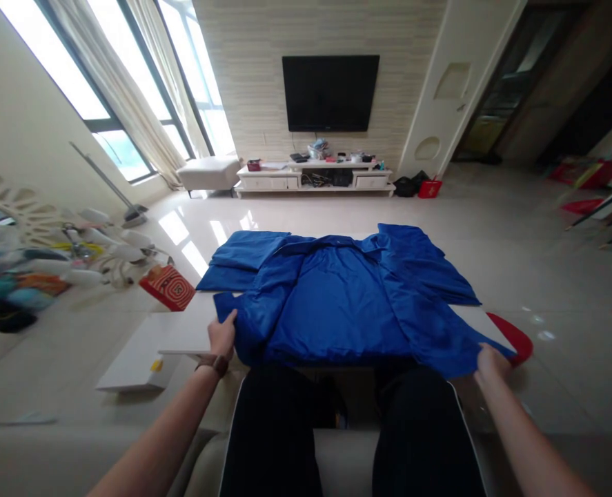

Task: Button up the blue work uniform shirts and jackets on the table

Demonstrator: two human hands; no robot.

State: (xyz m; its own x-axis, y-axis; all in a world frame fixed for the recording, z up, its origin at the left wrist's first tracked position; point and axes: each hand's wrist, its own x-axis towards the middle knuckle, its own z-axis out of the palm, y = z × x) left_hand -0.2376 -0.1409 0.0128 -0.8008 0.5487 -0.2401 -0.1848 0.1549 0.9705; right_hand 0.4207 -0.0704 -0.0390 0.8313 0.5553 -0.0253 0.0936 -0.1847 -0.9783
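A blue jacket [337, 304] lies spread open across a low white table, its front panels apart and its sleeves toward the far side. My left hand [223, 335] is closed on the edge of the left front panel. On the opposite side, my right hand [492, 362] pinches the near corner of the right front panel, drawn out past the table's edge. The jacket's near edge reaches my knees. Some fingers of both hands are hidden by the cloth or slightly blurred.
The white table [181, 328] shows at the left, with a red patterned box [170, 286] beside it. Something red [512, 337] sits by its right end. Beyond the tiled floor stand a TV cabinet [272, 183] and a white bench [207, 169]. Clutter [36, 276] fills the far left.
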